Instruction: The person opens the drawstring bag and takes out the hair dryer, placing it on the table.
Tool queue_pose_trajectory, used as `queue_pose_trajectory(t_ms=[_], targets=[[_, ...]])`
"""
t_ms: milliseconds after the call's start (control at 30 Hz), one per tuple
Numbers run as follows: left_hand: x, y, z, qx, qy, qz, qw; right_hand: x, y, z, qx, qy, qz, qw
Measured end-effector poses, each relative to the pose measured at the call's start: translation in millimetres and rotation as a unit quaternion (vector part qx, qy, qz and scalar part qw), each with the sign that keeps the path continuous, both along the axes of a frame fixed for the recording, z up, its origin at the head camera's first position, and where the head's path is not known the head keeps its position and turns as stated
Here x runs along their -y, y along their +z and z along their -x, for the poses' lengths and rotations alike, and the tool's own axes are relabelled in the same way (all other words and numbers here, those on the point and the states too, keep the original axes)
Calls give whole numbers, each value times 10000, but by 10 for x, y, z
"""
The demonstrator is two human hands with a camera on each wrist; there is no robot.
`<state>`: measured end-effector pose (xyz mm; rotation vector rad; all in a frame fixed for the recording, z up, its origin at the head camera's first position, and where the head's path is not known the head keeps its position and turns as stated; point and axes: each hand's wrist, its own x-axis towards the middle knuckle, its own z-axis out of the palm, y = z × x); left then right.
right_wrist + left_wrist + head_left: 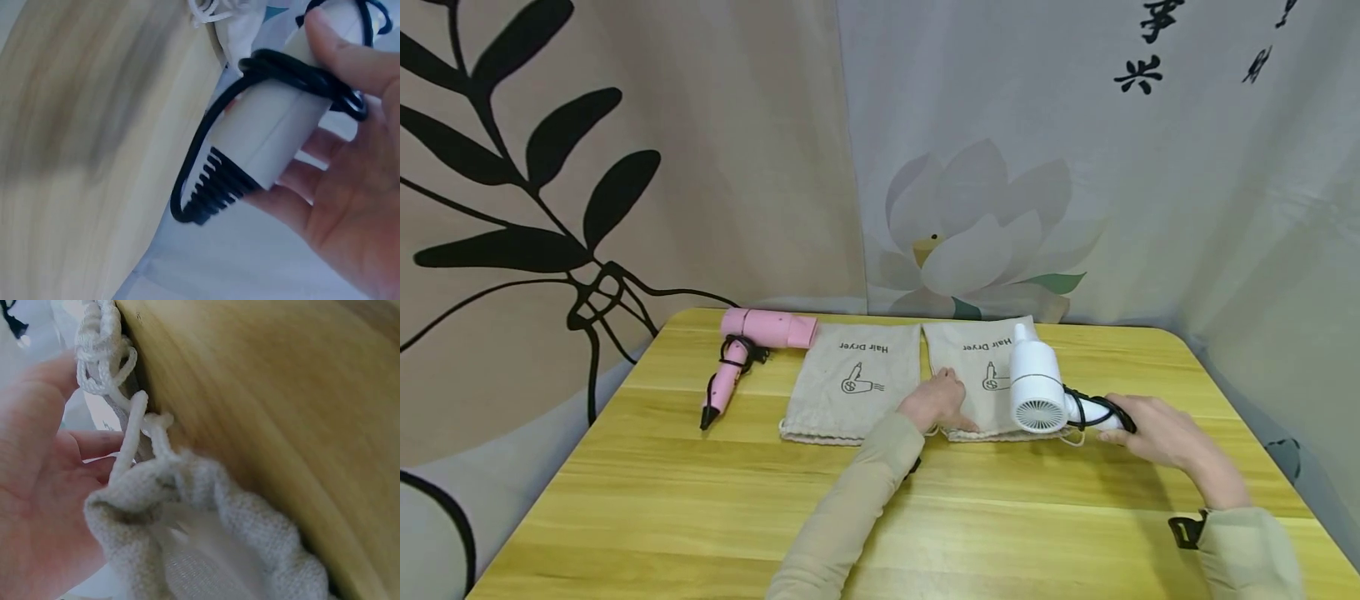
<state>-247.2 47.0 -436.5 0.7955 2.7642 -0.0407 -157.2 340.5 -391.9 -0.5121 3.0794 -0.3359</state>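
My right hand (1157, 429) grips a white hair dryer (1036, 379) by its handle, with a black cord (284, 70) wound around it. In the right wrist view, the thumb lies along one side of the handle and the fingers come round beneath. The dryer's body overlaps the right part of a grey cloth drawstring bag (955, 358) marked "Hair Dryer". My left hand (936, 402) rests at that bag's left edge, thumb and fingers spread on the cloth. White drawstrings (131, 434) and a gathered bag mouth (206, 494) show close to the left palm.
A second, matching bag (857, 358) lies flat to the left. Beyond it a pink hair dryer (771, 327) with a wound black cord lies near the back left of the wooden table (662, 500). A printed curtain (760, 167) hangs behind the table's back edge.
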Motion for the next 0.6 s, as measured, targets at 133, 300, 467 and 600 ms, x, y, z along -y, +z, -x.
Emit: queue_pose_trajectory(t_ms=[133, 300, 467, 600], targets=[[-3, 13, -26, -134, -254, 71, 9996, 45, -45, 41, 35, -313, -197, 9993], [-13, 38, -70, -221, -636, 64, 9977, 71, -109, 86, -26, -647, -307, 9974], [-19, 52, -97, -309, -860, -32, 9958, 82, -151, 125, -18, -1017, -244, 9945], [-17, 55, -98, -316, -906, -77, 9954, 75, -175, 154, 26, -1283, -174, 9916]])
